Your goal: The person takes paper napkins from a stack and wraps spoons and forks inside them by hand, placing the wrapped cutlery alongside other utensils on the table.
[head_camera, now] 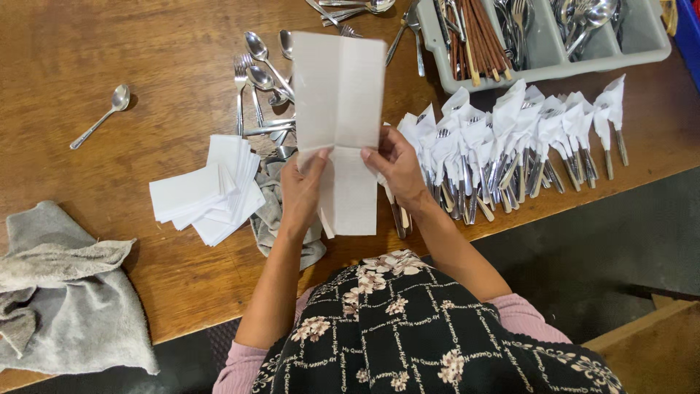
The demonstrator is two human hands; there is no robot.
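Above the wooden table [109, 58], I pinch an unfolded white napkin [339, 95] between my left hand [302, 186] and right hand [394, 168], its lower half hiding cutlery behind, the tray [554, 62] cut off at the top edge.

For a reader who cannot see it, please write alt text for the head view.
Both hands, left hand and right hand, hold an unfolded white napkin above a wooden table. Napkin-wrapped cutlery lies right, a napkin stack left, a grey cutlery tray behind.
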